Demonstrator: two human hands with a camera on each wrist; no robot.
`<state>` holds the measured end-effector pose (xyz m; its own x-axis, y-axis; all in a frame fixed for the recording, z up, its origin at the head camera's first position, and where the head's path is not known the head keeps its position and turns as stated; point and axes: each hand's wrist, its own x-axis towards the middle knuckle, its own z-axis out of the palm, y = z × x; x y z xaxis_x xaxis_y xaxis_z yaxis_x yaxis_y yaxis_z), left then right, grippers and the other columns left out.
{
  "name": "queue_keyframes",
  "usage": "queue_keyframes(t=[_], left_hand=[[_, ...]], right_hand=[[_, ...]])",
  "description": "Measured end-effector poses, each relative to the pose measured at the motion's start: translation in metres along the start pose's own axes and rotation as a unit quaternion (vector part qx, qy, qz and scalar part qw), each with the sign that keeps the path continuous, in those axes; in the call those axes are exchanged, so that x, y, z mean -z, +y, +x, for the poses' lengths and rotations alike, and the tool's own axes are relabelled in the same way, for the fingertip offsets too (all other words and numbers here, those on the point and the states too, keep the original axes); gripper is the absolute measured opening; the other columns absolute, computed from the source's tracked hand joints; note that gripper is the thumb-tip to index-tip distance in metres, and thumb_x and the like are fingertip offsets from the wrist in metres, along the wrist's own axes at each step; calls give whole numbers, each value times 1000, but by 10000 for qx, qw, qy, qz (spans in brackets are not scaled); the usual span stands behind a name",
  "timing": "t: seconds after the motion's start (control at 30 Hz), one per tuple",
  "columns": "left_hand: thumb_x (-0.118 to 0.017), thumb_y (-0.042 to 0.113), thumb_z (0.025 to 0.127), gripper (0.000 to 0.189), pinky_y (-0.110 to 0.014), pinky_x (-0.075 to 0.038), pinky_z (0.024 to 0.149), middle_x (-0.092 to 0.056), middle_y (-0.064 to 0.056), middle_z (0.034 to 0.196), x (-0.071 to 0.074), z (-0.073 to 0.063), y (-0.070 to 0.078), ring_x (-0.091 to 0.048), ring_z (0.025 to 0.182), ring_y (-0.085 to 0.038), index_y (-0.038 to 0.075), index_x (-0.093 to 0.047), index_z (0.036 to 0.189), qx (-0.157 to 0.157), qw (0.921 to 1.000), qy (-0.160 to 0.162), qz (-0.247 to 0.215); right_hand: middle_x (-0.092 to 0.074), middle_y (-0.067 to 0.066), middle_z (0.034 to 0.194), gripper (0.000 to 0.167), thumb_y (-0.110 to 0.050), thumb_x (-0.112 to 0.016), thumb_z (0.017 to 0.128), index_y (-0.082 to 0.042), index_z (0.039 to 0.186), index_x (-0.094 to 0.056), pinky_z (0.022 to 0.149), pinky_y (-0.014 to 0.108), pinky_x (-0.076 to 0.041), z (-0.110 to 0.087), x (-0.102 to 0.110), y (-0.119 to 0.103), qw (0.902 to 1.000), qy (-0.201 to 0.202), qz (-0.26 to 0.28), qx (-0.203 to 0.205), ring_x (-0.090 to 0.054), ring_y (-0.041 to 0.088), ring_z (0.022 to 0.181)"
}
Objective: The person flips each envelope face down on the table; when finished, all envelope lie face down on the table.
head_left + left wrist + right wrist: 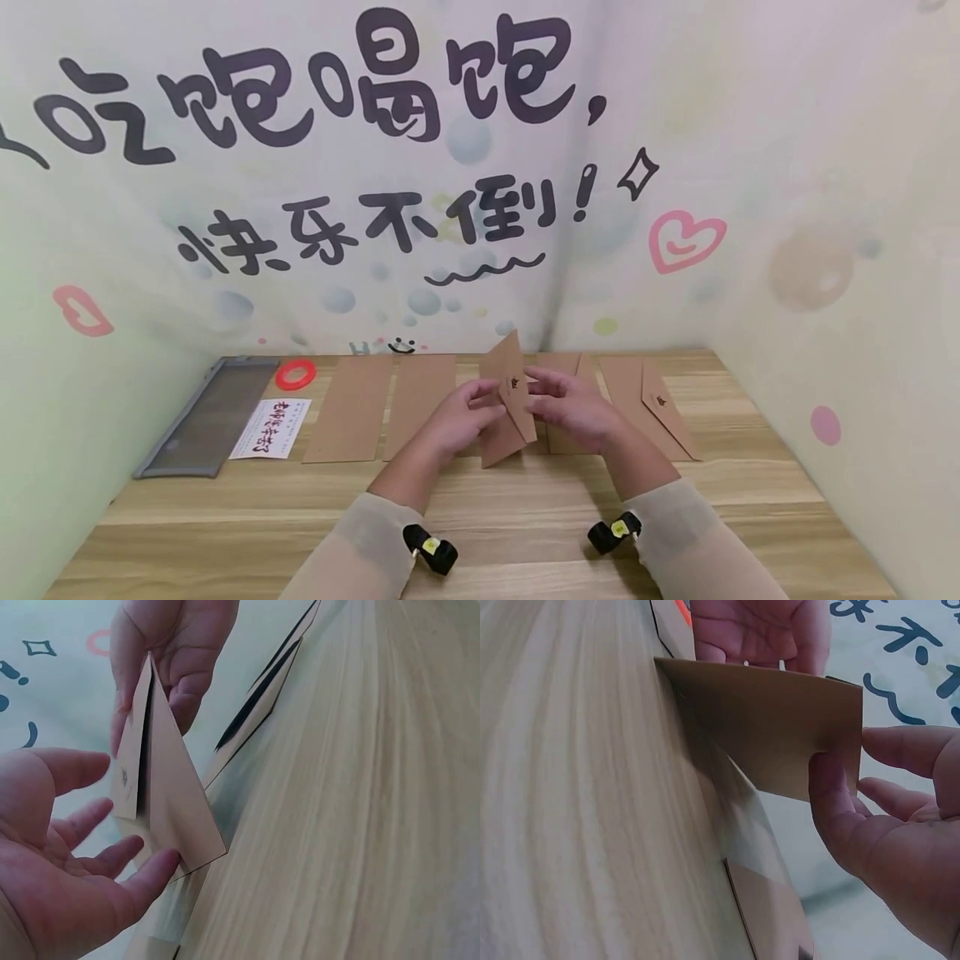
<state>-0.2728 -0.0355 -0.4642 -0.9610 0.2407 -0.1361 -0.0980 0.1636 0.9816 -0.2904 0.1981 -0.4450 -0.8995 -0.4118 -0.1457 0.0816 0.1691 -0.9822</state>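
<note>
- Held piece: you have one brown kraft-paper envelope with a pointed flap and small dark print (517,412) raised and tilted, near the middle of the row on the wood-grain table (525,533). Whether its lower edge touches the table: cannot tell.
- Right hand (576,410): you pinch one end of the envelope, thumb on one face, fingers on the other.
- Left hand (467,418): your fingers are spread and relaxed around the opposite end; firm contact not confirmed.
- Row, your left: two flat brown paper envelopes, plain faces up (420,404).
- Row, your right: a flat brown envelope partly under your right hand (566,440), then a flat brown envelope, printed flap up (637,408).
- Step, judged: turning the raised envelope over, printed flap outward.
- Next move, judged: it calls for holding the right-hand pinch, guiding the free end with the left fingers and lowering it flat into the gap, without overlapping either neighbour.
</note>
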Motion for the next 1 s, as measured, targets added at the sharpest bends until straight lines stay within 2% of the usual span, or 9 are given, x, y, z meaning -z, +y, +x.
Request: queue_keyframes(t=[0.1, 0.2, 0.4, 0.57, 0.63, 0.77, 0.87, 1.0], left_hand=[[-71, 22, 103, 50, -54, -52, 117, -48, -10, 167, -1, -2, 3, -48, 153, -39, 18, -59, 151, -92, 9999, -54, -42], [-72, 23, 103, 49, -51, -54, 115, -49, -10, 167, -2, -4, 4, -53, 150, -37, 19, -61, 150, -153, 9997, -62, -184], [-72, 31, 104, 52, -45, -58, 110, -53, -11, 161, -4, -7, 9, -62, 139, -30, 16, -59, 151, -272, 9981, -156, -527], [-70, 31, 105, 53, -48, -59, 109, -55, -11, 159, -5, -7, 13, -67, 132, -28, 17, -56, 154, -205, 9957, -150, -891], [-70, 29, 105, 52, -51, -59, 109, -55, -12, 159, -5, -7, 14, -69, 129, -30, 18, -55, 154, -154, 9947, -85, -1009], [-67, 24, 106, 51, -52, -60, 107, -54, -15, 161, -5, -5, 15, -66, 135, -36, 17, -53, 155, -171, 9925, 86, -1207], [-65, 19, 106, 48, -46, -62, 102, -56, -16, 160, -5, -5, 16, -63, 138, -33, 15, -55, 153, -223, 9906, 296, -1318], [-64, 12, 105, 46, -37, -62, 94, -61, -15, 155, -3, -5, 17, -67, 131, -27, 12, -59, 151, -325, 9896, 560, -1288]], right_hand=[[-48, 28, 159, 71, -8, -67, 103, -8, 166, -36, 108, 38, -56, -2, -4, -3, 9999, -66, 82, 22, -64, 23, 126], [-50, 26, 158, 70, -9, -68, 104, -12, 167, -37, 110, 39, -56, -3, -8, -4, 9999, -136, 105, 14, -64, 21, 125], [-51, 23, 157, 71, -16, -68, 105, -18, 168, -36, 117, 42, -53, -7, -16, -6, 9991, -368, 34, 185, -63, 28, 135], [-45, 20, 164, 73, -28, -71, 104, -27, 168, -35, 118, 43, -52, -8, -24, -7, 9987, -473, 47, 180, -59, 34, 144], [-43, 18, 166, 72, -31, -71, 104, -31, 168, -36, 119, 45, -51, -8, -27, -7, 9986, -510, 55, 118, -58, 35, 145], [-41, 16, 170, 67, -36, -67, 107, -30, 167, -39, 119, 49, -51, -6, -29, -3, 9979, -607, -172, 124, -57, 38, 146], [-41, 15, 171, 64, -33, -66, 107, -24, 166, -42, 116, 51, -53, -3, -30, 1, 9973, -629, -320, 184, -56, 39, 146], [-44, 15, 169, 64, -30, -71, 105, -25, 163, -46, 112, 50, -57, -2, -29, 7, 9966, -485, -653, 130, -54, 38, 148]])
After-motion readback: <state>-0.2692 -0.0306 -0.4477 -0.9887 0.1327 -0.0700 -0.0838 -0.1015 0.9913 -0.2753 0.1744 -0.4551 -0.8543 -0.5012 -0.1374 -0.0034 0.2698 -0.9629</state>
